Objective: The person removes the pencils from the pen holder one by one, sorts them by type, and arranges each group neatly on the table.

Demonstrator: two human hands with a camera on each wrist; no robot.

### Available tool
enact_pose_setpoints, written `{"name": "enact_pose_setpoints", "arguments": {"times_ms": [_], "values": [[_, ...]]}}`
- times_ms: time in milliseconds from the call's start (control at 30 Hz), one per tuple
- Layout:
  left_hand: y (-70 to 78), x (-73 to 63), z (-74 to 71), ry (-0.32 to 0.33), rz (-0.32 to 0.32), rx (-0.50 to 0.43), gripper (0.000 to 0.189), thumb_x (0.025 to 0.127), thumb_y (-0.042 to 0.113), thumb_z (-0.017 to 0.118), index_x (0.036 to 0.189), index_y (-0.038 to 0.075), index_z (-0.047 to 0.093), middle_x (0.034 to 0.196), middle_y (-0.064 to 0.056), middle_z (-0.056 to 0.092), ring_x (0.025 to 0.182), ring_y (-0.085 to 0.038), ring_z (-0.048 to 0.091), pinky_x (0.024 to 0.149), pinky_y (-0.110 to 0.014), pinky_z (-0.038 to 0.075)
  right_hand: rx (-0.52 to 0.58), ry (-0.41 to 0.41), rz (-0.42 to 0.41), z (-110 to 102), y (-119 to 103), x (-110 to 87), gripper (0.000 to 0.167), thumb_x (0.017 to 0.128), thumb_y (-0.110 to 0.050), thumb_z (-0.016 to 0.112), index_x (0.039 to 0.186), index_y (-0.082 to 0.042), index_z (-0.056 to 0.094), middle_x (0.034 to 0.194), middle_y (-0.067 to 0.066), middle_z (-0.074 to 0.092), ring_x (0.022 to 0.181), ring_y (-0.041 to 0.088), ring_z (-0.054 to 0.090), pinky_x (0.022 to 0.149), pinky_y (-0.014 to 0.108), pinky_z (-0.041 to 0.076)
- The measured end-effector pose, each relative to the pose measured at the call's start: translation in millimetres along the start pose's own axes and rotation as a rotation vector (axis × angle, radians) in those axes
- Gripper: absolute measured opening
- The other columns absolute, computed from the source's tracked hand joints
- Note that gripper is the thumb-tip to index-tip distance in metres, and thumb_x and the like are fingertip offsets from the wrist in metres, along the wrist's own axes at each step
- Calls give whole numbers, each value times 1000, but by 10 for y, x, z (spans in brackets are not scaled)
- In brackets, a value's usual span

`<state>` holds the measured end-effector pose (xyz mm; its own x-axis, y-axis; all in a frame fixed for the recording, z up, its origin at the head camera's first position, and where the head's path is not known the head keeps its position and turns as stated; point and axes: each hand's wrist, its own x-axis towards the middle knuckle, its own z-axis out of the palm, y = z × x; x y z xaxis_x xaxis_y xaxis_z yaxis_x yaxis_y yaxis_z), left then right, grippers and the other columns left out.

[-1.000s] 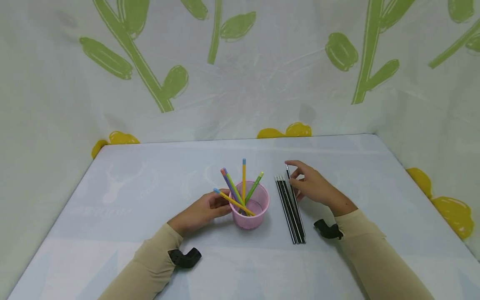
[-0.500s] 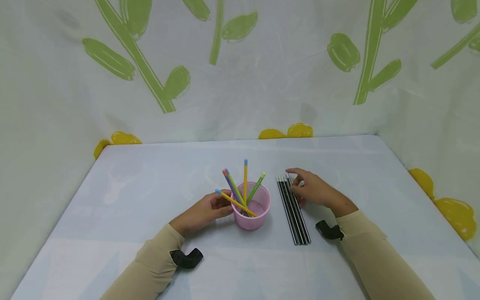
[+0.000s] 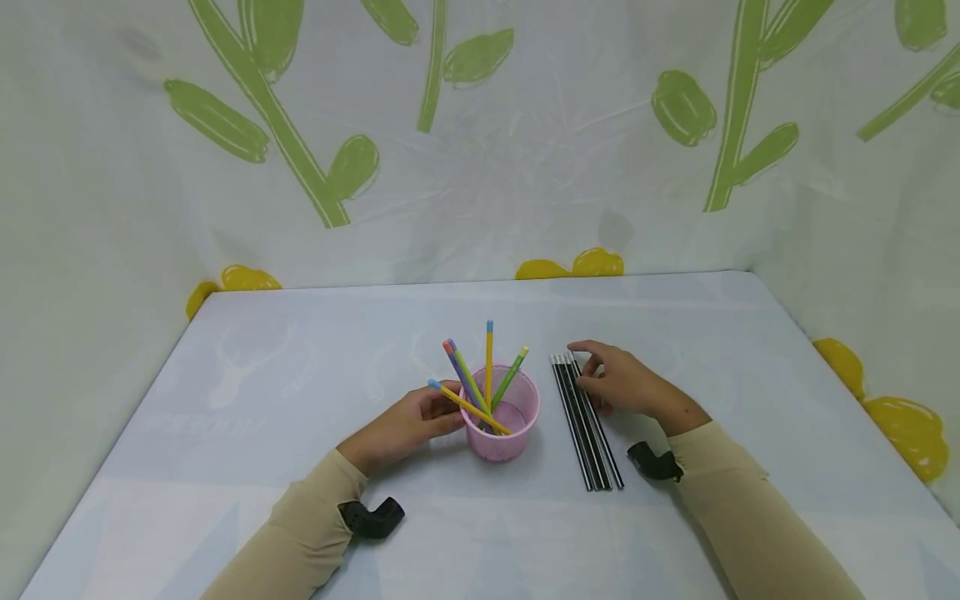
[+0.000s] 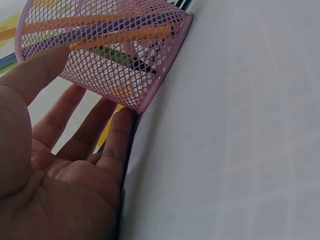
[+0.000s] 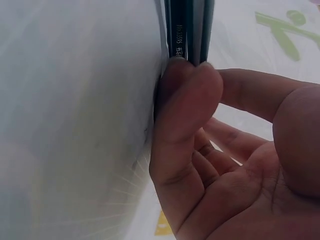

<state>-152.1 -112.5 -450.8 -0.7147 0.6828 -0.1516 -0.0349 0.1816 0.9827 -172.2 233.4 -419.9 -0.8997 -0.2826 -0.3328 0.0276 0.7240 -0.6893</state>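
Observation:
My left hand (image 3: 408,421) rests against the left side of a pink mesh pen cup (image 3: 497,450). In the left wrist view the thumb and fairly straight fingertips touch the cup's mesh wall (image 4: 95,75). Several colored pencils (image 3: 488,350) lean in the cup, yellow, green and purple with colored ends. To its right, several black pencils (image 3: 579,425) with silvery ends lie side by side. My right hand (image 3: 626,387) pinches the rightmost black pencil (image 3: 608,450) near its far end, index finger stretched toward the pencil tops. Fingers (image 5: 187,105) partly hide the pencils in the right wrist view.
A white table (image 3: 315,333) with faint printed patterns lies under everything. Behind it rises a pale wall sheet (image 3: 540,200) with green leaves and yellow shapes. A black curved piece (image 3: 372,518) sticks out at the left sleeve, and another black piece (image 3: 655,461) at the right.
The right hand has brought the last black pencil down from above onto the table beside the others; its near end has swung slightly right. The left hand and cup stay put.

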Motion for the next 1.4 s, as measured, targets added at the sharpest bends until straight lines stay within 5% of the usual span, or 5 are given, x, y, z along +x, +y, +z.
{"name": "enact_pose_setpoints", "arguments": {"times_ms": [867, 1200, 1400], "values": [[9, -15, 7, 3, -26, 5, 45, 100, 28, 63, 142, 17, 52, 142, -4, 58, 138, -21, 49, 113, -40, 42, -60, 1, 16, 30, -38, -12, 58, 99, -11, 58, 153, -7, 35, 109, 18, 61, 61, 16, 62, 59, 31, 55], [14, -13, 0, 3, -26, 21, 49, 100, 30, 62, 145, 14, 49, 142, -6, 58, 136, -22, 51, 109, -33, 45, -47, 10, 41, 23, -66, -10, 60, 98, -12, 60, 153, -11, 35, 108, 17, 60, 62, 17, 63, 60, 31, 56], [-5, 0, 3, -2, 8, 1, 44, 100, 25, 62, 140, 9, 52, 138, -10, 61, 133, -23, 53, 106, -26, 46, -55, 64, -21, 25, -116, -51, 53, 99, -14, 60, 149, -11, 41, 104, 15, 60, 59, 16, 60, 57, 30, 54]]}}
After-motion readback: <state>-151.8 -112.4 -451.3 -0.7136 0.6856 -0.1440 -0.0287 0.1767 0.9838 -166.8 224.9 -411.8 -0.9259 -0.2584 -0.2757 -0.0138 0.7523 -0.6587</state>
